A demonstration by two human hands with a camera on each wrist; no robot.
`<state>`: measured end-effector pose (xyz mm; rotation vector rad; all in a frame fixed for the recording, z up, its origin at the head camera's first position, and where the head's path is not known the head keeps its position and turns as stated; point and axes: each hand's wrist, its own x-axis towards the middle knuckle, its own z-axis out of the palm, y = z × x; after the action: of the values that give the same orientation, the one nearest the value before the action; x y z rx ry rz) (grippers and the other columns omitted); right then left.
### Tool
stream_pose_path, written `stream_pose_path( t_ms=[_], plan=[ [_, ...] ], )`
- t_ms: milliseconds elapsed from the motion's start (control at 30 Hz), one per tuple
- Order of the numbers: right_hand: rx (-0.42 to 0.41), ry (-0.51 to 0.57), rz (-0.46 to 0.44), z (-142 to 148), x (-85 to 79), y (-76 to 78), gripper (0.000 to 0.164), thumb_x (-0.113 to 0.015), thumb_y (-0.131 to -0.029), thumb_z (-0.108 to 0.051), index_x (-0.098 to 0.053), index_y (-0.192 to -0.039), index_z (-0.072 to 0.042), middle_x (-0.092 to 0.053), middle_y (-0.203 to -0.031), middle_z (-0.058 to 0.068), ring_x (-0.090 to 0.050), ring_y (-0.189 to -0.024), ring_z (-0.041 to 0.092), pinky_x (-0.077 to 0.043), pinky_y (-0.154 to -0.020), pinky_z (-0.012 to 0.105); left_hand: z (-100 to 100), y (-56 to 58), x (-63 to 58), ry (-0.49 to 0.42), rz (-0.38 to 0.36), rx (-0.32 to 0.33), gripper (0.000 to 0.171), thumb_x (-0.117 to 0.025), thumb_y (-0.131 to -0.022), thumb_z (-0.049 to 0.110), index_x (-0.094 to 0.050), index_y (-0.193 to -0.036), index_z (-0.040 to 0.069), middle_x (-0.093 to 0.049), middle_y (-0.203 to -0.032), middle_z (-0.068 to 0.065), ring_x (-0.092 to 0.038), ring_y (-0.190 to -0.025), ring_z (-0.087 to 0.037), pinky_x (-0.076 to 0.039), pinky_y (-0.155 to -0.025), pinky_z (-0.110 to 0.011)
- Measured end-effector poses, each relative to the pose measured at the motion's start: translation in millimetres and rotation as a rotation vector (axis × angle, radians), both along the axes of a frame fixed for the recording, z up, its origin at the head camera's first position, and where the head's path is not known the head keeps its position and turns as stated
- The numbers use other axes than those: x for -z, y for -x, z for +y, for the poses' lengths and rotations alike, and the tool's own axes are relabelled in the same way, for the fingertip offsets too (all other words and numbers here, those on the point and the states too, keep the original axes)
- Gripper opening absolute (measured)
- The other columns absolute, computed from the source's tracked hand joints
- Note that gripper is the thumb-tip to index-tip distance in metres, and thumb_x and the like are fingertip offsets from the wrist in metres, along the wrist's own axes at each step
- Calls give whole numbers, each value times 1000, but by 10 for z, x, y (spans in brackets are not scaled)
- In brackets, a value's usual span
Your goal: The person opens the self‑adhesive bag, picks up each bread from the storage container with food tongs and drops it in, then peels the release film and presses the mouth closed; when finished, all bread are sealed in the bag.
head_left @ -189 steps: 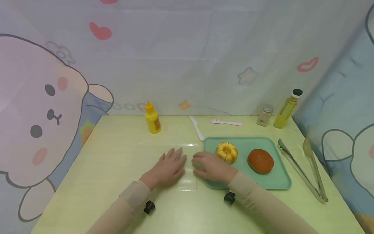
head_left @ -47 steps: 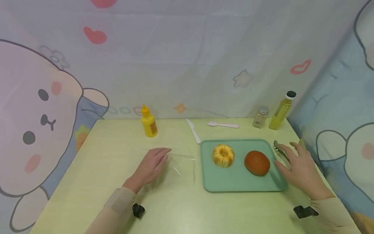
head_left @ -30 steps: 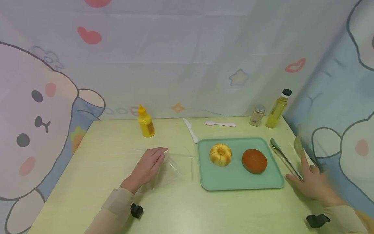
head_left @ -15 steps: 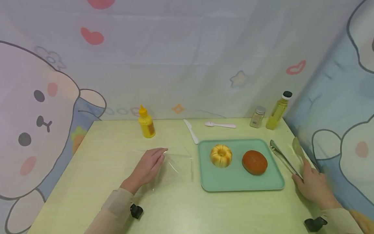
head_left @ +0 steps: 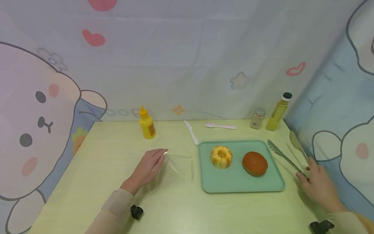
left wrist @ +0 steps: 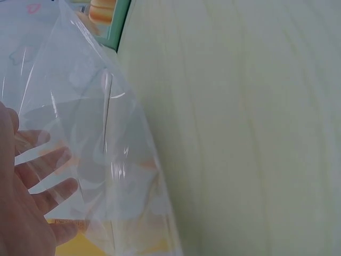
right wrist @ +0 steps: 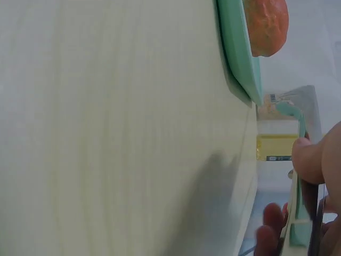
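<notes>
With the tray as our dial's centre and twelve straight ahead of the person, nearest to us the right hand lies between three and four o'clock. It holds the tongs, thumb on one arm and fingers at the other; the tongs' arms stand spread, their heads toward ten and eleven o'clock from the hand, one just beside the tray's edge. We cannot tell whether the tongs touch the table. Out at nine o'clock we find the left hand at the clear film, which lies between it and the tray. In the left wrist view we see its fingers straight and spread apart, showing through the film; we cannot tell how firmly they touch it. On the tray, the bun sits at three o'clock, the fluted bread at ten, and the two are apart. Beyond, we see the white knife slanting at ten o'clock, its handle near the tray's corner, the yellow bottle upright farther out at ten, and the pale fork at eleven. Near one o'clock stand the shaker and, just beside it, the oil bottle, before the printed backdrop.
</notes>
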<state>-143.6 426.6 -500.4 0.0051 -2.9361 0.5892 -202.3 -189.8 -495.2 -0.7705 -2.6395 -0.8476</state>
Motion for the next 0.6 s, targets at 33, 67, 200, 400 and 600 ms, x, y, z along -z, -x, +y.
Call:
stream_pose_path(
  t_ms=[33, 67, 200, 400, 600],
  plan=[
    [-1, -1, 8, 8, -4, 2, 80, -59, -108, -27, -14, -158, 16, -49, -123, 41, -52, -103, 62, -45, -74, 70, 3, -1, -1, 1, 0, -2, 36, -50, -111, 15, -64, -140, -2, -65, -140, -19, -57, -132, -41, -42, -114, -58],
    [-3, -1, 20, 16, -7, 3, 79, -59, -108, -27, -15, -158, 15, -51, -122, 41, -53, -103, 62, -45, -73, 70, 4, -1, -2, 2, 0, -3, 37, -50, -111, 15, -64, -140, -2, -65, -141, -19, -57, -132, -41, -42, -114, -57],
    [-47, 25, 73, 49, -41, -2, 77, -59, -108, -26, -19, -156, 19, -56, -117, 42, -54, -102, 61, -44, -76, 71, 5, -3, -10, -1, -1, -5, 37, -51, -110, 16, -63, -141, -1, -64, -141, -19, -57, -132, -41, -42, -114, -58],
    [-110, 52, 81, 30, -180, -69, 72, -59, -108, -31, -28, -156, 13, -66, -106, 28, -65, -85, 41, -48, -66, 53, 4, 9, -10, -6, -8, -3, 37, -53, -110, 15, -63, -142, -1, -64, -142, -20, -56, -132, -42, -42, -114, -58],
    [-169, 10, 100, -33, -257, -138, 65, -71, -100, -34, -46, -153, -5, -73, -92, 7, -60, -65, 10, -42, -56, 32, 14, 36, -1, 4, -6, -3, 37, -55, -110, 15, -63, -142, 0, -64, -141, -19, -57, -132, -41, -42, -114, -57]
  ],
)
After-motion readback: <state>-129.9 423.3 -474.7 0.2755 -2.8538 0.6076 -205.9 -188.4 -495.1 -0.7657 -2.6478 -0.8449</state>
